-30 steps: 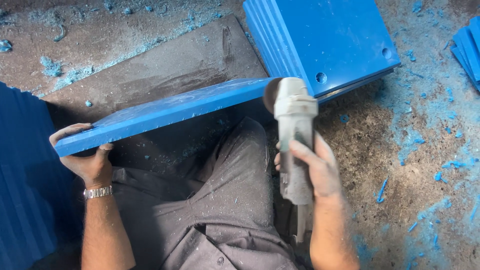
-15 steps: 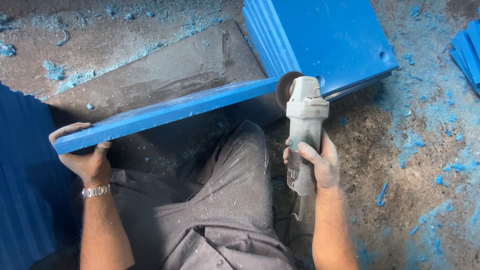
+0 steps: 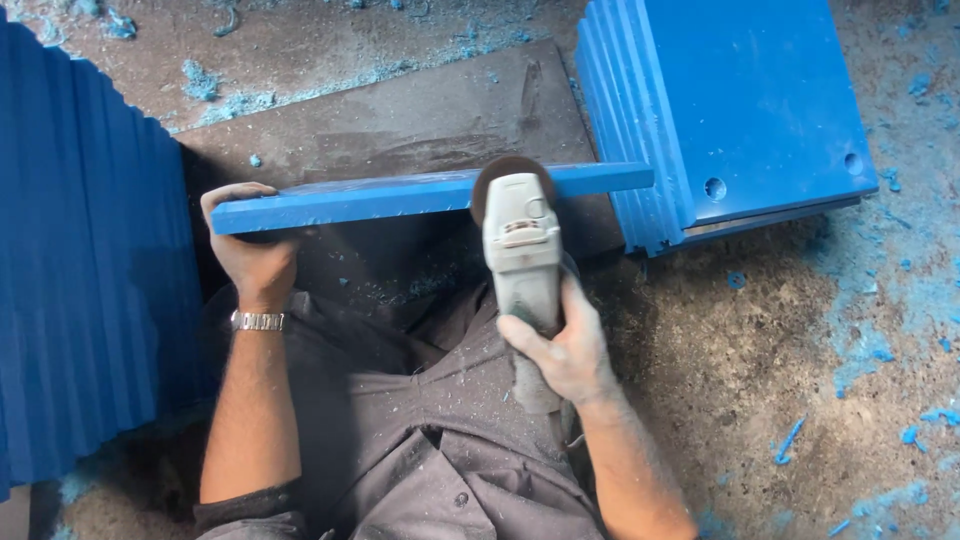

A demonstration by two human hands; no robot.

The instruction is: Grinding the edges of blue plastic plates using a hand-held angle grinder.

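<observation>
Grinder [image 3: 522, 245] work is under way on the blue board [image 3: 420, 195], which stands on edge across the person's lap, just in front of the knees. The right hand [image 3: 562, 345] is wrapped tight around the grinder's grey body, and its dark disc meets the board's top edge right of the middle. The left hand [image 3: 250, 250] clamps the board's left end, fingers curled over the top. Blue dust [image 3: 850, 340] and shavings lie on the floor right of the board, so some cutting seems done; how much of this edge is finished I cannot tell, since its surface looks alike on both sides of the disc. A stack of blue panels [image 3: 760, 100] touches the board's right end, hiding how it rests. More blue sheets [image 3: 80, 280] left of the board are cut off by the frame.
</observation>
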